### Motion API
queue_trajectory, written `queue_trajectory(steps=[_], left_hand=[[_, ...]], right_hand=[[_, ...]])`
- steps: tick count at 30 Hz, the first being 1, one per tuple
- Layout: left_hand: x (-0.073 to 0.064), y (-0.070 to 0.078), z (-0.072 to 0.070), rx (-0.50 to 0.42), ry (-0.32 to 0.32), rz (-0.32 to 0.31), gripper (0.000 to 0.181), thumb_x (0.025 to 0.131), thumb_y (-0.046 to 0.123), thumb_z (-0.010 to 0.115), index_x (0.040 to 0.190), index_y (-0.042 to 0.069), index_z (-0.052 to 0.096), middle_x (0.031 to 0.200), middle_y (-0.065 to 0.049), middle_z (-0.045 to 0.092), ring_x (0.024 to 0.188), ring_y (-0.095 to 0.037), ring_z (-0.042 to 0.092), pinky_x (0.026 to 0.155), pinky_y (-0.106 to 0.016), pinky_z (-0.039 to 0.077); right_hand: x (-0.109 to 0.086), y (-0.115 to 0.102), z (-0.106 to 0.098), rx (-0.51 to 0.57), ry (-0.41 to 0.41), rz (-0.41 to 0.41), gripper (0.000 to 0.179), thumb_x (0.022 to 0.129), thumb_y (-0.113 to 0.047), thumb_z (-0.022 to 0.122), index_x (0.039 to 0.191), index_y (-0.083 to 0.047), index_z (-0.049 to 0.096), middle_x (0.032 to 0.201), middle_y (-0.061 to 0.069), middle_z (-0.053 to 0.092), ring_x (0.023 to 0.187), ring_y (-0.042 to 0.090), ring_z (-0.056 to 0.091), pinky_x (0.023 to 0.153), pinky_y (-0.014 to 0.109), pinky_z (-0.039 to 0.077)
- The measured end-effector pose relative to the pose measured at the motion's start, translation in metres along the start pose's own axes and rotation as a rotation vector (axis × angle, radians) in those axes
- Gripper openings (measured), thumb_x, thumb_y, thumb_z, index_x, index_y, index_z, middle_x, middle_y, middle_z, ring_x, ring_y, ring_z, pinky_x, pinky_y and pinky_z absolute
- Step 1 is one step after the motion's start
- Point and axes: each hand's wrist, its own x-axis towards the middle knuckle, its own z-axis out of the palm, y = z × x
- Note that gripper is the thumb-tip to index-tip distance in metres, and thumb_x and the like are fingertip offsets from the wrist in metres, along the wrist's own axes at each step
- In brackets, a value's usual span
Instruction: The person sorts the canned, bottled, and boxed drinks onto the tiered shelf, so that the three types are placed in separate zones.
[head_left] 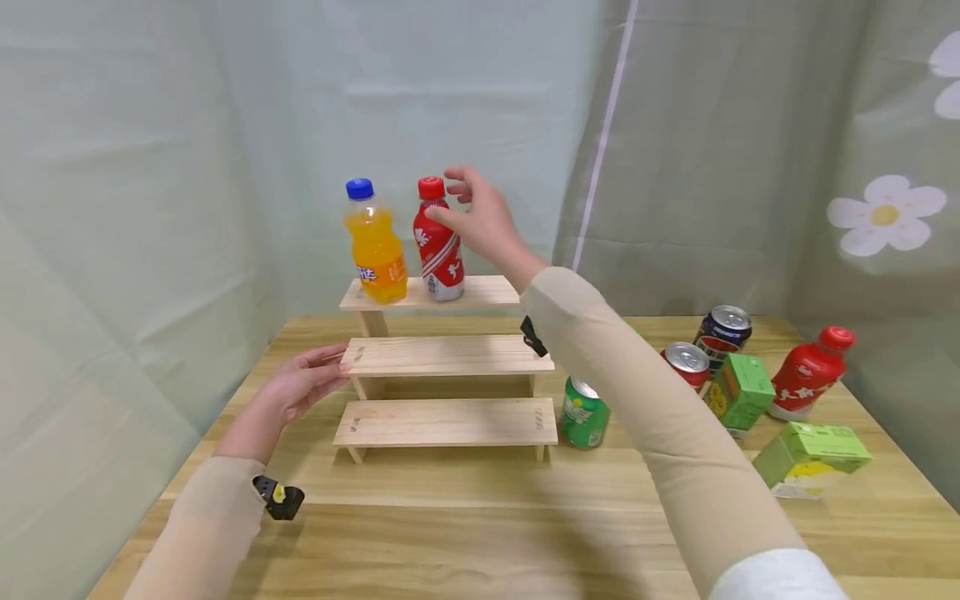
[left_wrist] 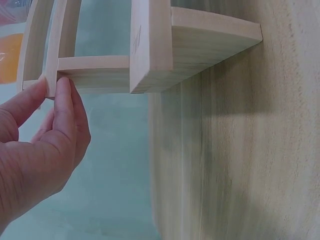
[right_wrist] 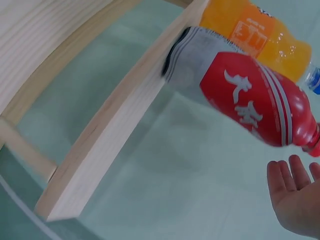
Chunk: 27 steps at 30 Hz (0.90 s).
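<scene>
A wooden three-tier shelf (head_left: 450,354) stands on the table. On its top tier are an orange soda bottle (head_left: 378,254) with a blue cap and, to its right, a red bottle (head_left: 438,242) with a red cap, both upright. My left hand (head_left: 303,385) pinches the left end of the middle tier; the left wrist view shows thumb and fingers (left_wrist: 64,112) on either side of the board. My right hand (head_left: 483,217) is beside the red bottle's upper part, fingers spread and loosely bent. In the right wrist view a gap shows between those fingers (right_wrist: 299,172) and the bottle.
Right of the shelf stands a green can (head_left: 585,417). Farther right are a dark can (head_left: 723,333), a red can (head_left: 686,362), two green drink cartons (head_left: 742,387) and another red bottle (head_left: 810,375), leaning. Curtains hang behind the table (head_left: 420,533).
</scene>
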Motion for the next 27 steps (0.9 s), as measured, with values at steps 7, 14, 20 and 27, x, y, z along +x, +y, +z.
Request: queue_trajectory(steps=[7, 14, 20, 27], left_hand=[[0.003, 0.000, -0.006, -0.018, 0.003, 0.003, 0.067, 0.095, -0.002, 0.052, 0.147, -0.009, 0.012, 0.097, 0.011, 0.056, 0.085, -0.001, 0.064, 0.085, -0.017, 0.055], [0.005, -0.002, -0.008, -0.018, 0.005, 0.004, 0.068, 0.094, -0.001, 0.055, 0.147, -0.008, 0.014, 0.097, 0.010, 0.059, 0.086, -0.002, 0.064, 0.084, -0.017, 0.056], [0.013, -0.010, -0.018, -0.040, -0.056, 0.062, 0.067, 0.087, 0.008, 0.069, 0.144, -0.003, 0.035, 0.113, -0.001, 0.058, 0.090, -0.005, 0.066, 0.087, -0.020, 0.055], [0.015, -0.005, -0.014, -0.014, -0.023, 0.037, 0.071, 0.089, 0.006, 0.066, 0.146, -0.006, 0.025, 0.098, 0.010, 0.060, 0.087, -0.003, 0.065, 0.084, -0.018, 0.056]], right_hand=[[-0.009, 0.009, -0.019, -0.084, -0.010, -0.014, 0.051, 0.089, -0.025, 0.068, 0.135, -0.014, 0.048, 0.128, 0.005, 0.058, 0.115, 0.019, 0.051, 0.092, 0.030, 0.051], [-0.020, 0.022, -0.044, -0.148, -0.006, -0.002, 0.054, 0.088, -0.028, 0.070, 0.135, -0.014, 0.047, 0.128, 0.005, 0.058, 0.117, 0.020, 0.051, 0.098, 0.034, 0.049], [-0.031, 0.031, -0.074, -0.185, 0.016, -0.002, 0.053, 0.088, -0.027, 0.069, 0.134, -0.011, 0.049, 0.130, 0.009, 0.057, 0.120, 0.024, 0.050, 0.102, 0.038, 0.046], [-0.046, 0.045, -0.107, -0.203, 0.049, 0.007, 0.052, 0.089, -0.026, 0.069, 0.134, -0.010, 0.049, 0.131, 0.012, 0.055, 0.120, 0.026, 0.049, 0.103, 0.041, 0.045]])
